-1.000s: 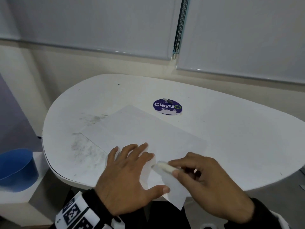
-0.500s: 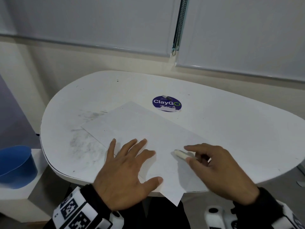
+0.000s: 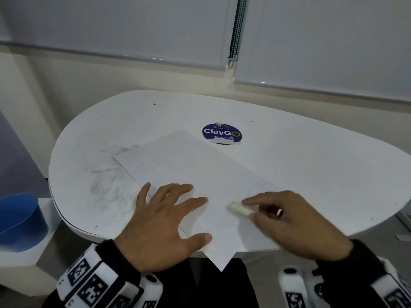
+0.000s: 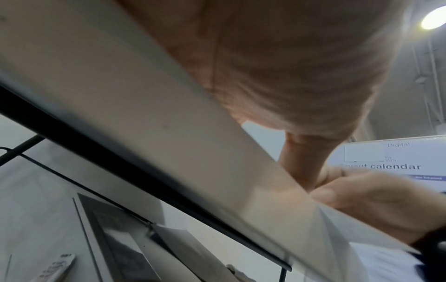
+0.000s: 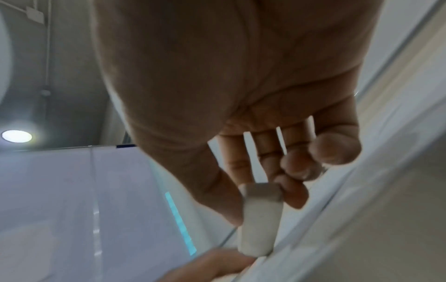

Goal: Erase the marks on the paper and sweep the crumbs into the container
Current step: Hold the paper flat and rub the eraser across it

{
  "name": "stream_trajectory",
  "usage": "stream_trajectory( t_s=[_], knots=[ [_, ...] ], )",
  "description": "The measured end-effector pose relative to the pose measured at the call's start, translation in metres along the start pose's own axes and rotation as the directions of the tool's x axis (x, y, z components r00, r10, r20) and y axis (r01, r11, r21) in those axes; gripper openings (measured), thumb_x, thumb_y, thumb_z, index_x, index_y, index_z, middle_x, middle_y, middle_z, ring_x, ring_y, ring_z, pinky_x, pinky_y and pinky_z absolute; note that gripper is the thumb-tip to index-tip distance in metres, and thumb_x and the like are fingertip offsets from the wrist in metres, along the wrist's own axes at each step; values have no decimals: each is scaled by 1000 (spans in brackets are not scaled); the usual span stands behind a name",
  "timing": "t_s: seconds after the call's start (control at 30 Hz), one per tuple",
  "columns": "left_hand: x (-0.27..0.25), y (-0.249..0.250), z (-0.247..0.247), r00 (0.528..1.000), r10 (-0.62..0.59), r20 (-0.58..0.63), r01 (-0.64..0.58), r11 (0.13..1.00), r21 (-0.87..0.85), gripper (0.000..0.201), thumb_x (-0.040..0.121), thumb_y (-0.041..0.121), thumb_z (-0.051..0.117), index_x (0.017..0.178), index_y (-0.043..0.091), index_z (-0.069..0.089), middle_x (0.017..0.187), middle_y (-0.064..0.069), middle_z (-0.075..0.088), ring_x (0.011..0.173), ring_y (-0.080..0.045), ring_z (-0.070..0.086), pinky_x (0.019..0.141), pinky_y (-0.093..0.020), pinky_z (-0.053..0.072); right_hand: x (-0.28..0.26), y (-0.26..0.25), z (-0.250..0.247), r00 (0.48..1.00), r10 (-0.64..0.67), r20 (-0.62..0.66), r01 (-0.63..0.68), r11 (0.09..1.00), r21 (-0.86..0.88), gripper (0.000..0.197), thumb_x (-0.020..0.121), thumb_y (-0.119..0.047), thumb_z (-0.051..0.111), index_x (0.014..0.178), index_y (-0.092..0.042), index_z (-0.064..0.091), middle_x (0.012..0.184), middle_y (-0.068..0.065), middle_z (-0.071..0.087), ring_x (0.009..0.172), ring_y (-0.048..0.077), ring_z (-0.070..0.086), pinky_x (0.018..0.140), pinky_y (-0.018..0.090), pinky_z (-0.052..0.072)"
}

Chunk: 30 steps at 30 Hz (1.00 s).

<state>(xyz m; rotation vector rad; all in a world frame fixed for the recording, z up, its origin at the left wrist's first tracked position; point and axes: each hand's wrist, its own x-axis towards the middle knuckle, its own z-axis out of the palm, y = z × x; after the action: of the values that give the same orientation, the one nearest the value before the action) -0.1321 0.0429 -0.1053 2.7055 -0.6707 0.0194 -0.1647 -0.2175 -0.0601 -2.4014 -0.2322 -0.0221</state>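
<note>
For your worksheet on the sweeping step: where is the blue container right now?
In the head view, the blue container sits at the far left on a low white ledge, below and left of the table, away from both hands.

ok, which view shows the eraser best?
Right wrist: the eraser fills the centre, pinched by the right hand, full body visible. Head view shows it small, partly covered by fingers, tip on the paper. Left wrist view doesn't show it.
</note>
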Motion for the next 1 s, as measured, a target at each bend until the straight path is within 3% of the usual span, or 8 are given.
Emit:
stream_trajectory(
  t_s=[0.1,0.27,0.4,0.47,0.6,0.77,0.9,1.0],
  knots=[
    [0,2,5,1000,-1,-23,1,1000,-12,73,73,84,23,141,62,32,157,26,18,146,4,3,120,-50,-12,1,7,2,995,40,-95,-47,996,-70,26,84,-31,63,107,-37,73,67,-16,62,64,2,57,67,24,48],
    [0,2,10,999,-5,-54,5,1000,10,82,70,99,25,139,57,41,154,23,30,145,-2,18,120,-56,-1,-9,-23,28,982,-139,125,145,988,-45,32,83,-31,63,114,-37,70,81,-20,61,76,2,58,69,14,43],
    [1,2,9,998,-5,-56,7,999,33,87,65,101,29,141,58,36,155,26,22,146,1,9,120,-52,-7,2,3,7,997,22,-77,-29,996,-89,26,83,-30,63,106,-37,73,74,-16,61,72,2,58,67,16,44],
    [1,4,9,997,-21,-76,23,999,27,88,64,102,28,140,57,40,155,25,26,146,-1,13,120,-52,-5,0,0,10,993,1,-116,-13,995,-103,27,83,-30,63,107,-36,73,72,-19,60,73,0,58,68,14,42],
    [1,10,10,992,-77,-100,82,996,43,91,65,102,25,136,51,50,152,18,37,143,-7,26,119,-57,7,-12,-29,32,977,-168,135,174,984,-37,24,86,-28,63,108,-32,71,77,-11,60,75,6,58,66,18,44],
    [0,7,5,997,-70,-21,71,994,86,98,59,103,22,146,58,27,159,24,13,148,-2,2,120,-51,-10,-2,-4,14,998,-24,-53,19,995,-97,31,83,-34,59,110,-45,70,76,-14,60,76,5,59,73,24,48],
    [0,5,2,997,-63,33,59,992,112,101,56,103,17,148,60,13,159,27,-1,147,-1,-10,119,-51,-14,-4,-13,24,997,-75,-35,69,986,-153,34,79,-45,51,106,-34,69,75,-8,59,73,9,57,72,33,50],
    [0,6,2,998,-59,27,55,991,120,102,56,105,15,147,61,13,160,26,1,147,-1,-8,119,-51,-14,0,-9,20,997,-39,-62,31,990,-135,27,86,-35,54,107,-34,70,76,-7,59,75,9,58,73,30,50]
  ],
)
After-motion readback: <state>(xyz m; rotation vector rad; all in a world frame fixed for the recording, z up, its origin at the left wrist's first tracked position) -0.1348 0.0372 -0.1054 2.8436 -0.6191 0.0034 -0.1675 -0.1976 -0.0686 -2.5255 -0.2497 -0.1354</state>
